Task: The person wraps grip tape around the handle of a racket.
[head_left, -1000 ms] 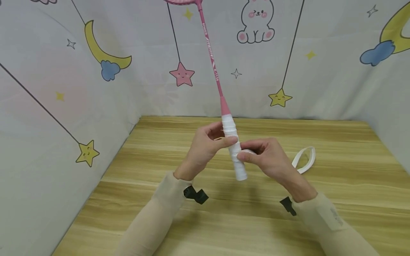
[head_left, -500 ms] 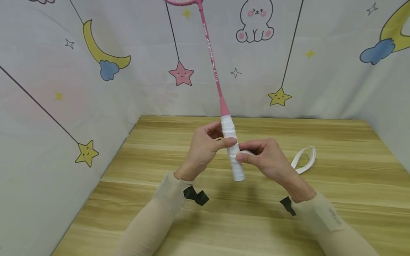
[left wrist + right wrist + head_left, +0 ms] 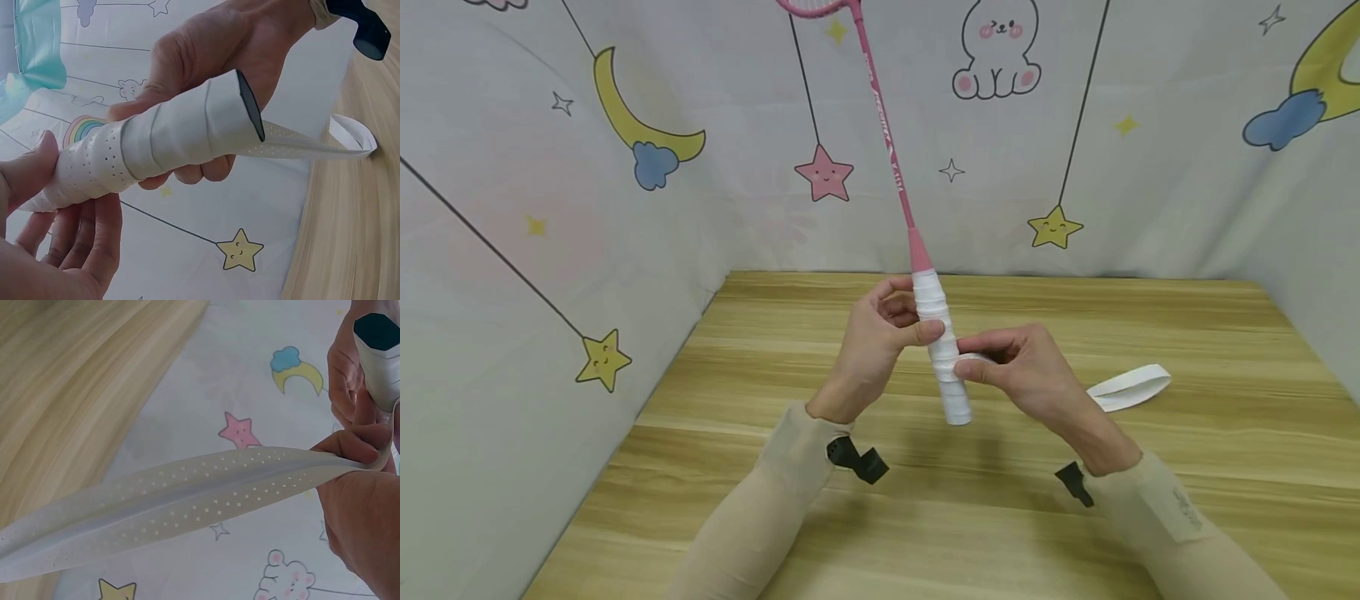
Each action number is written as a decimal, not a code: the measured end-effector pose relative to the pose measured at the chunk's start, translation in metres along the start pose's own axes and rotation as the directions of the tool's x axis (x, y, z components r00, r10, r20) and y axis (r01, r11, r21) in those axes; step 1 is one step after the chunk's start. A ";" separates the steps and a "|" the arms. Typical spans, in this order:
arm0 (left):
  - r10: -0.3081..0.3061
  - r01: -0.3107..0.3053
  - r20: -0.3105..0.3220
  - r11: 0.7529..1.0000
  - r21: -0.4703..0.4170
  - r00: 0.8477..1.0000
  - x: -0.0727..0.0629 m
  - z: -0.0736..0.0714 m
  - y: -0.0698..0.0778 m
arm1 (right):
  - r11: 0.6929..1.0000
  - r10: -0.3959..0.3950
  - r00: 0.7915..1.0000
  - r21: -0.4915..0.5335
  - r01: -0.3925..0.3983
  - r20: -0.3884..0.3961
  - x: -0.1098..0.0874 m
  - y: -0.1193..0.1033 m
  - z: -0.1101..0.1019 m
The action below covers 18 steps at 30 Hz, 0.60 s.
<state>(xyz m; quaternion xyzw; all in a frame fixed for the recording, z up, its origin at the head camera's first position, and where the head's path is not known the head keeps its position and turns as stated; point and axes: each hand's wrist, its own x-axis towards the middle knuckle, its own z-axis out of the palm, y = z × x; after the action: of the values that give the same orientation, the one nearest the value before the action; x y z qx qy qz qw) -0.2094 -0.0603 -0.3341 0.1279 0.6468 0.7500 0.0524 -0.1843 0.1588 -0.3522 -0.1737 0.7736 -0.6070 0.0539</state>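
A pink badminton racket [image 3: 891, 150] is held tilted above the table, its head cut off by the top of the head view. White perforated grip tape [image 3: 103, 159] is wound in overlapping turns round its handle [image 3: 957, 404]. My left hand [image 3: 876, 342] holds the upper handle, thumb across the front and fingers behind. Lower down, my right hand [image 3: 1030, 371] pinches the tape between thumb and fingers right beside the handle. From there the loose strip [image 3: 206, 487] runs off, creased lengthwise, and ends in a loop [image 3: 1131, 387] by the right wrist.
A wooden table [image 3: 925, 517] lies under both hands. Printed white cloth [image 3: 760, 125] with stars, moons and a bear stands behind and at the sides. Dark wrist cameras [image 3: 857, 460] are strapped to both sleeves.
The racket has tilted and turned slightly, its top shifting left. My left fingers have spread a little behind the handle. The tape loop has swung to the right and lower.
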 end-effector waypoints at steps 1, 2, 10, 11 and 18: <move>0.003 -0.003 0.002 1.000 -0.005 1.000 0.000 0.000 0.000 | 1.000 0.000 1.000 0.000 0.000 0.000 0.000 0.000 0.000; 0.006 -0.006 0.008 1.000 -0.016 1.000 -0.001 0.000 0.000 | 1.000 0.001 1.000 -0.001 -0.001 -0.001 0.000 0.000 0.000; -0.012 0.019 0.055 0.992 -0.126 0.998 -0.001 0.000 0.001 | 1.000 0.020 1.000 -0.008 -0.021 -0.005 -0.001 -0.001 0.000; -0.014 0.022 0.059 0.991 -0.133 0.998 -0.001 0.000 0.001 | 1.000 0.024 1.000 -0.009 -0.024 -0.005 -0.001 -0.001 0.000; -0.007 0.034 0.121 0.975 -0.218 0.993 0.001 -0.003 -0.003 | 0.999 0.052 0.998 -0.004 -0.052 0.033 -0.001 -0.002 -0.001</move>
<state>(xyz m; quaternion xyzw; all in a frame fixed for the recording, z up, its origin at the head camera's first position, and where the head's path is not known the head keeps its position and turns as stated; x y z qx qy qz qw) -0.2110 -0.0625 -0.3369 0.1594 0.5568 0.8074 0.1126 -0.1834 0.1592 -0.3506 -0.1636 0.7778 -0.6012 0.0823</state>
